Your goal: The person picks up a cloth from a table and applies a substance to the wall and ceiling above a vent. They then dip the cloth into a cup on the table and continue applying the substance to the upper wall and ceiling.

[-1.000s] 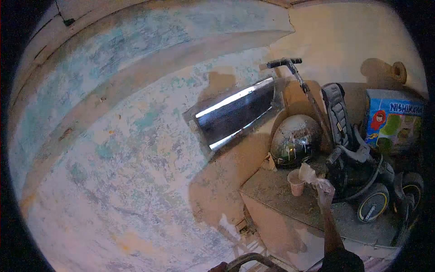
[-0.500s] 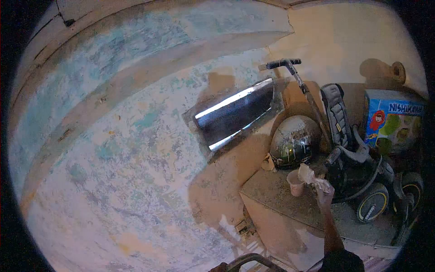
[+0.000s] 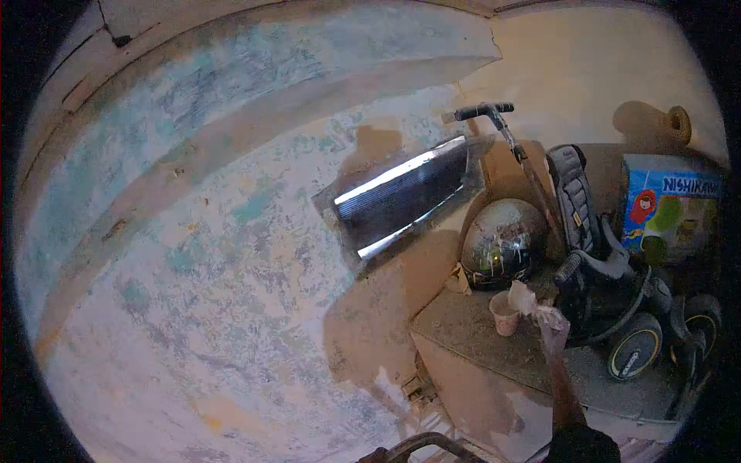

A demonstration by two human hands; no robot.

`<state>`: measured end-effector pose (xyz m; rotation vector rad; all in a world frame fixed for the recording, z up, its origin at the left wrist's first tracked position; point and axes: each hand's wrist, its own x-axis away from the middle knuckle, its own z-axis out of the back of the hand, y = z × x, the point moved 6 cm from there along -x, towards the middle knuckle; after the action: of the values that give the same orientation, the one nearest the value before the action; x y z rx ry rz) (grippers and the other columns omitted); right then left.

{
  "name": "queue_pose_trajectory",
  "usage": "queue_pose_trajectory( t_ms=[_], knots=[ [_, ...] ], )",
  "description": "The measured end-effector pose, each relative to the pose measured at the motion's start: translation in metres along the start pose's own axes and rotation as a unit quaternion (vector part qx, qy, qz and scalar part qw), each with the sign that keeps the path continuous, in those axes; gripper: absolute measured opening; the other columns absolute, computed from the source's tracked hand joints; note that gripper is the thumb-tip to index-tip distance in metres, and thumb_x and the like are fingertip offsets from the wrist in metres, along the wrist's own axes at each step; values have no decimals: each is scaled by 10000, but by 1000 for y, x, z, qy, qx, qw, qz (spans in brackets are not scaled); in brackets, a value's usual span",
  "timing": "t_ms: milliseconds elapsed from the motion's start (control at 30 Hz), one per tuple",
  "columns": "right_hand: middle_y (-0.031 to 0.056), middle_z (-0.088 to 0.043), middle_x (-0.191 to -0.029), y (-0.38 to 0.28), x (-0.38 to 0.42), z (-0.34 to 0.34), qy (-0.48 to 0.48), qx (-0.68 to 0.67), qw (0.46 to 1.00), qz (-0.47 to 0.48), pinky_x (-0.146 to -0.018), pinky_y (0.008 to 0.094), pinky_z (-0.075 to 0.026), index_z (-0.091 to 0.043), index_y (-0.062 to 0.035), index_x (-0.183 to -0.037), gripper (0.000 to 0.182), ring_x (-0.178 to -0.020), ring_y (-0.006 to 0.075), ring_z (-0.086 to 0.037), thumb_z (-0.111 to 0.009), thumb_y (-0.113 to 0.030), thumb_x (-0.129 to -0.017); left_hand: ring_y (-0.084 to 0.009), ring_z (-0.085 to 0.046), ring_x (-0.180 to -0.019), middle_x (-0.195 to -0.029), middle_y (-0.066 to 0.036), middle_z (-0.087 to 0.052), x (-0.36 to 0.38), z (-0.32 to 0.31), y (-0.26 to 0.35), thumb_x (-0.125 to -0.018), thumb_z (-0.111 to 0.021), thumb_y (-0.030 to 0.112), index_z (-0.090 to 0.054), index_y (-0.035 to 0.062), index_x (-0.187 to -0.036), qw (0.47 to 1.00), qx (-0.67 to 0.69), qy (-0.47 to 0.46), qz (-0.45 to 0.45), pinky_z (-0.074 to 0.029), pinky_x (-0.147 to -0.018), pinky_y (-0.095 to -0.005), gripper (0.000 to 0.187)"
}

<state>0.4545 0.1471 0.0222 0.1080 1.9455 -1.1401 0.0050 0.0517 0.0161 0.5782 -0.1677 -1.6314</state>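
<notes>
My right hand, whitened over the fingers, is closed on a pale, flat-looking piece, whose exact kind I cannot tell. The piece overlaps the rim of a pinkish cup in this view. That cup stands upright on a dusty brown surface, just left of the hand. At the bottom edge, a small dark part of my left hand shows beside a dark curved bar; its fingers are mostly cut off.
A paint-spattered dark helmet sits behind the cup. To the right stand a folded stroller-like frame with wheels and a printed box. A patchy wall with a slatted opening fills the left.
My right hand stays beside the cup; the pale piece in it has tilted slightly. The whole view has shifted a few pixels downward.
</notes>
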Motion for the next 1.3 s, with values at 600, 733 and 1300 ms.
queue_pose_trajectory(
  t_ms=[600, 733, 1300],
  knots=[
    [75, -617, -791, 55, 6, 8, 7, 18, 1000, 13, -656, 276, -450, -606, 21, -812, 84, -701, 156, -562, -599, -56, -780, -353, -565, -531, -555, -147, -562, 1, 2, 3, -738, -577, 494, -530, 102, -701, 996, -28, 48, -63, -432, -466, -453, 396],
    [87, -621, -846, 12, -2, 2, -29, 26, 999, -4, -691, 262, -454, -602, 26, -864, 95, -761, 141, -567, -584, -36, -793, -354, -592, -585, -576, -145, -589, -8, -19, -13, -638, -639, 555, -583, 94, -644, 986, -149, -59, 51, -465, -544, -439, 464],
    [41, -612, -837, 30, -4, -15, 7, -164, 973, -159, -645, 227, -456, -619, 30, -887, 156, -724, 99, -554, -614, -100, -800, -332, -599, -629, -675, -145, -607, -7, -2, -3, -699, -643, 417, -574, 66, -723, 997, -60, -51, 24, -464, -561, -398, 359]
  ],
)
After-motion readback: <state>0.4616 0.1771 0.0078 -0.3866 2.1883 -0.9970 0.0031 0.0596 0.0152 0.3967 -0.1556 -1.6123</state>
